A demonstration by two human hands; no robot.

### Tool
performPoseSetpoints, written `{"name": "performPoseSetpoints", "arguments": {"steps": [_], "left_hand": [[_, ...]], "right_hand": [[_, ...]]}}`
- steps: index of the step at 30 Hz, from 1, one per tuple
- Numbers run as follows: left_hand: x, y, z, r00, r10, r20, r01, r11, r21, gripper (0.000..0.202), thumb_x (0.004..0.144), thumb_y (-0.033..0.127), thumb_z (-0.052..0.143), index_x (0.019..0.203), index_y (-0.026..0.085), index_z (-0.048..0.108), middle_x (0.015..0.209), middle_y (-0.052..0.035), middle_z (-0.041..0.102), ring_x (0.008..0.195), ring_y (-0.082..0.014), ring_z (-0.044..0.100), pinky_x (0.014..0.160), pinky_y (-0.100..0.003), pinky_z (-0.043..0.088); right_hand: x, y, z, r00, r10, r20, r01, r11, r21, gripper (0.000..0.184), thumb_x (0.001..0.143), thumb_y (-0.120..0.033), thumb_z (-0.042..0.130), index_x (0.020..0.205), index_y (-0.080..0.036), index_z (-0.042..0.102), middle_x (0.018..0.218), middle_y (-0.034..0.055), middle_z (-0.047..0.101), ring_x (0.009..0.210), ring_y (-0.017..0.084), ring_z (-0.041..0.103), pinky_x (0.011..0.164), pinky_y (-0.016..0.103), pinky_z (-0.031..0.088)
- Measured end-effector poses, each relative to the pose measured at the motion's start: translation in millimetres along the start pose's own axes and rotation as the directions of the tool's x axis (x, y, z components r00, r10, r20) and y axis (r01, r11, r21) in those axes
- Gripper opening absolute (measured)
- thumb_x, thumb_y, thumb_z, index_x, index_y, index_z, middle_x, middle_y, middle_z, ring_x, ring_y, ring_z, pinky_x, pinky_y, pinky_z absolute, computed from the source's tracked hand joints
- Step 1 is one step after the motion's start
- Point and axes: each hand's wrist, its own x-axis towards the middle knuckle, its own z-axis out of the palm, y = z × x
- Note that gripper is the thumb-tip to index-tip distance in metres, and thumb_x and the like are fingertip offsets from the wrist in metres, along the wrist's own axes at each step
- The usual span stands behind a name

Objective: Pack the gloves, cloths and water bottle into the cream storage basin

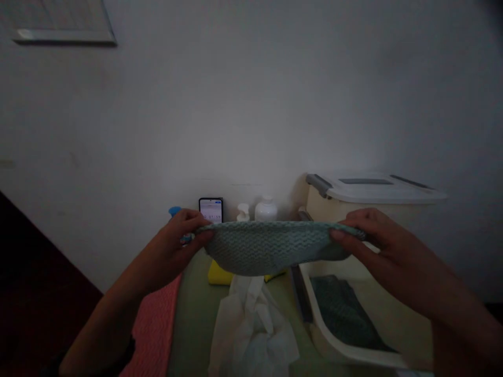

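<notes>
Cloth [271,248] stretched level between 2 hands
Left hand [178,241] and right hand [373,235] each pinch an end; its long axis runs left-right, sagging mid-span.

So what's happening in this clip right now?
A person holds a light green knitted cloth stretched out in the air between both hands: the left hand pinches one end, the right hand the other. Below it, the table carries a crumpled white cloth, a pink cloth and a yellow item. A cream bin to the right has a dark cloth in it. A phone and white bottles stand by the wall.
</notes>
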Motion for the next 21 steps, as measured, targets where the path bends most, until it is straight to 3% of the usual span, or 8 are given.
{"name": "performPoseSetpoints", "arguments": {"steps": [3, 7, 10, 15, 21], "left_hand": [[-1, -2, 2.9, 0.994, -0.086, 0.072, 0.103, 0.955, -0.278, 0.02, 0.079, 0.036, 0.059, 0.085, 0.019, 0.068, 0.09, -0.0047, 0.064, 0.087, -0.0201, 0.058, 0.077, -0.027, 0.046], [2, -1, 14.4, 0.949, -0.283, 0.141, 0.297, 0.647, -0.702, 0.016, 0.074, 0.031, 0.065, 0.08, 0.016, 0.067, 0.072, -0.0011, 0.063, 0.069, -0.0146, 0.057, 0.064, -0.023, 0.046], [6, -1, 21.6, 0.904, -0.404, 0.14, 0.336, 0.47, -0.816, 0.016, 0.07, 0.025, 0.069, 0.081, 0.014, 0.066, 0.074, -0.0018, 0.064, 0.068, -0.0139, 0.057, 0.065, -0.023, 0.046], [7, -8, 22.6, 0.921, -0.36, 0.15, 0.307, 0.432, -0.848, 0.015, 0.071, 0.023, 0.07, 0.081, 0.014, 0.065, 0.074, -0.0009, 0.061, 0.068, -0.0124, 0.056, 0.063, -0.021, 0.046], [6, -18, 24.3, 0.946, -0.281, 0.159, 0.279, 0.463, -0.841, 0.012, 0.075, 0.025, 0.066, 0.08, 0.014, 0.064, 0.076, -0.0014, 0.06, 0.07, -0.0127, 0.055, 0.063, -0.022, 0.046]], "right_hand": [[0, -4, 0, 0.996, 0.082, 0.021, -0.084, 0.99, 0.117, 0.028, 0.083, -0.05, 0.049, 0.079, -0.023, 0.058, 0.076, 0.0025, 0.06, 0.071, 0.019, 0.057, 0.057, 0.029, 0.047], [-3, -14, 1, 0.973, 0.225, 0.06, -0.232, 0.918, 0.321, 0.035, 0.078, -0.056, 0.054, 0.07, -0.023, 0.055, 0.062, 0.0, 0.055, 0.056, 0.016, 0.054, 0.044, 0.024, 0.045], [-6, -22, 7, 0.956, 0.29, 0.043, -0.27, 0.814, 0.514, 0.028, 0.076, -0.052, 0.06, 0.076, -0.024, 0.058, 0.065, -0.0007, 0.058, 0.058, 0.015, 0.057, 0.045, 0.022, 0.048], [-6, -35, 19, 0.922, 0.382, 0.065, -0.306, 0.616, 0.726, 0.024, 0.069, -0.046, 0.07, 0.077, -0.025, 0.062, 0.064, -0.002, 0.063, 0.051, 0.014, 0.058, 0.041, 0.021, 0.048], [-3, -42, 20, 0.806, 0.588, 0.061, -0.353, 0.396, 0.848, 0.028, 0.061, -0.048, 0.074, 0.071, -0.025, 0.062, 0.055, -0.0029, 0.061, 0.038, 0.013, 0.053, 0.031, 0.021, 0.043]]}}
